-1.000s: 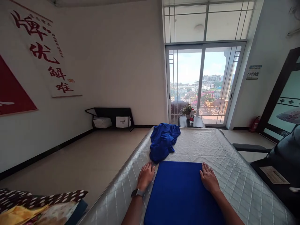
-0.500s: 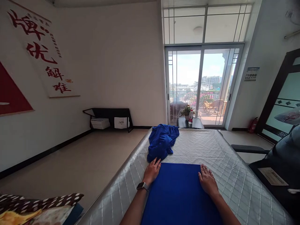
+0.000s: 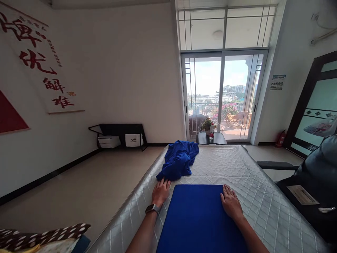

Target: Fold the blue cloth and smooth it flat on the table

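A flat, dark-blue rectangular board or mat lies on the silver quilted table cover, its near end cut off by the frame. My right hand rests over its far right corner, fingers stretched out. To the left of the board, my left hand, with a watch on the wrist, reaches forward with extended fingers. Its fingertips are at the near edge of a crumpled blue cloth; whether they press on it I cannot tell.
Past the table's far end stand a small black table with a bottle and a potted plant. A dark chair is close on the right. Patterned fabric sits at lower left.
My left hand has moved left off the board's corner to the cloth's near edge. The cloth's near end has shifted left. My right hand stays at the right corner.
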Motion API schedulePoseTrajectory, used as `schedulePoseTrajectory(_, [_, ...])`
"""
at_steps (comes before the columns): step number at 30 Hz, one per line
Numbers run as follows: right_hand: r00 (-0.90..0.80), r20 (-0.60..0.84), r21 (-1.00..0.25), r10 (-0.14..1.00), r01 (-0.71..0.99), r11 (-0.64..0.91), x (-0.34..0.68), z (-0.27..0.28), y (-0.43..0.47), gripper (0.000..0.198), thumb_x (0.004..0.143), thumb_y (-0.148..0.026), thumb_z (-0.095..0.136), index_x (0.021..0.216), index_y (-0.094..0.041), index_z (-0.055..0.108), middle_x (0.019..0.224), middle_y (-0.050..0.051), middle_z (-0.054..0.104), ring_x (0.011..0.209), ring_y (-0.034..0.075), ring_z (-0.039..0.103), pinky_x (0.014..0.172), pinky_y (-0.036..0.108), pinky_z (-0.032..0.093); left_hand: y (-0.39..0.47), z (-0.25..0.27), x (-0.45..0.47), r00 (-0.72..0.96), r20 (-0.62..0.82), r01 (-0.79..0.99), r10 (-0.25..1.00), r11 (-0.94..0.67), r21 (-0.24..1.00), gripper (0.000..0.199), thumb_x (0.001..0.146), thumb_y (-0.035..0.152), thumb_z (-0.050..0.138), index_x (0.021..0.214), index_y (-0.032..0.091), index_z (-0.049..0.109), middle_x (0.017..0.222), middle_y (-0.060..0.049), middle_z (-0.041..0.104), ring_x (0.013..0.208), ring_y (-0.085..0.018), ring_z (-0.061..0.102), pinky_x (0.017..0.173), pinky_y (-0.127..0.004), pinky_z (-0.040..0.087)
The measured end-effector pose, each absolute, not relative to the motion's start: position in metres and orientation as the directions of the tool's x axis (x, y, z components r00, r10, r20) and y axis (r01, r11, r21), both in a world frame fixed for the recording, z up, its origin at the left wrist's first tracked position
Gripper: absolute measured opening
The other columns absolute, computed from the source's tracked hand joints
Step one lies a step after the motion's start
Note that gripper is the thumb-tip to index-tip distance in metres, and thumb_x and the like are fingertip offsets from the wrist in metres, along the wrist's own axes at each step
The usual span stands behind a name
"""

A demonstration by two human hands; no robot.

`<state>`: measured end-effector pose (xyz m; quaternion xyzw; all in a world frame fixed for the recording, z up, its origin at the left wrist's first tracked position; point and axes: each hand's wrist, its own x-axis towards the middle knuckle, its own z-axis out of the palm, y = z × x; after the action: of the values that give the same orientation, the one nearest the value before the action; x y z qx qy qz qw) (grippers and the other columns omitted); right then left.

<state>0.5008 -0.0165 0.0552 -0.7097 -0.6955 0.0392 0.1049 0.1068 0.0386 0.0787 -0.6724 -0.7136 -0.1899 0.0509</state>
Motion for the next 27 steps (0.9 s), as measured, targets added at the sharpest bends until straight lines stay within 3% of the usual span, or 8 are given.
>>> schedulePoseTrajectory(3, [0.02, 0.098, -0.206, 0.995, 0.979, 0.0, 0.501, 0.054, -0.016, 0.064, 0.097, -0.041, 0.018, 0.155, -0.012, 0.021, 0.16, 0.006, 0.021, 0.148, 0.017, 0.014, 0.121, 0.037, 0.007, 0.025, 0.087, 0.14, -0.054, 0.407, 0.981, 0.912, -0.028, 0.191, 0.049, 0.1, 0.036, 0.027, 0.13, 0.015, 0.06, 0.143, -0.012, 0.053, 0.134, -0.028, 0.044, 0.112, -0.041, 0.034])
schedulePoseTrajectory(6, [0.023, 0.099, -0.22, 0.995, 0.975, 0.0, 0.5, 0.055, -0.017, 0.065, 0.097, -0.041, 0.017, 0.155, -0.012, 0.021, 0.161, 0.005, 0.019, 0.149, 0.017, 0.013, 0.121, 0.037, 0.007, 0.009, 0.093, 0.197, 0.121, 0.453, 0.96, 0.883, -0.22, 0.172, 0.043, 0.098, 0.033, 0.034, 0.126, 0.019, 0.063, 0.139, -0.01, 0.057, 0.132, -0.026, 0.046, 0.112, -0.04, 0.035])
schedulePoseTrajectory(9, [0.026, 0.094, -0.219, 0.995, 0.976, -0.005, 0.5, 0.056, -0.017, 0.064, 0.097, -0.04, 0.019, 0.155, -0.011, 0.021, 0.161, 0.006, 0.02, 0.149, 0.017, 0.013, 0.121, 0.038, 0.008, -0.003, 0.092, 0.266, 0.303, 0.39, 0.9, 0.87, -0.396, 0.184, 0.044, 0.1, 0.038, 0.033, 0.129, 0.022, 0.062, 0.14, -0.008, 0.057, 0.131, -0.025, 0.049, 0.111, -0.04, 0.037])
schedulePoseTrajectory(13, [0.002, 0.097, -0.19, 0.995, 0.982, 0.016, 0.501, 0.056, -0.017, 0.064, 0.097, -0.037, 0.021, 0.154, -0.009, 0.024, 0.16, 0.008, 0.021, 0.149, 0.019, 0.015, 0.12, 0.039, 0.01, -0.005, 0.079, 0.341, 0.435, 0.34, 0.821, 0.834, -0.522, 0.23, 0.055, 0.101, 0.049, 0.025, 0.14, 0.021, 0.052, 0.15, -0.01, 0.047, 0.141, -0.025, 0.038, 0.116, -0.044, 0.03])
schedulePoseTrajectory(19, [-0.01, 0.101, -0.14, 0.995, 0.99, 0.024, 0.503, 0.054, -0.016, 0.062, 0.097, -0.034, 0.02, 0.153, -0.008, 0.025, 0.16, 0.008, 0.022, 0.148, 0.02, 0.016, 0.12, 0.038, 0.011, 0.0, 0.057, 0.359, 0.412, 0.235, 0.843, 0.88, -0.466, 0.268, 0.065, 0.1, 0.055, 0.016, 0.151, 0.019, 0.037, 0.156, -0.01, 0.036, 0.147, -0.025, 0.024, 0.12, -0.047, 0.023])
schedulePoseTrajectory(27, [0.013, 0.095, -0.175, 0.995, 0.985, 0.004, 0.501, 0.056, -0.018, 0.063, 0.098, -0.036, 0.019, 0.154, -0.008, 0.022, 0.16, 0.009, 0.02, 0.148, 0.019, 0.015, 0.12, 0.038, 0.007, 0.003, 0.053, 0.254, 0.231, 0.215, 0.95, 0.949, -0.268, 0.162, 0.064, 0.101, 0.054, 0.019, 0.151, 0.019, 0.037, 0.156, -0.01, 0.035, 0.146, -0.025, 0.027, 0.119, -0.046, 0.024])
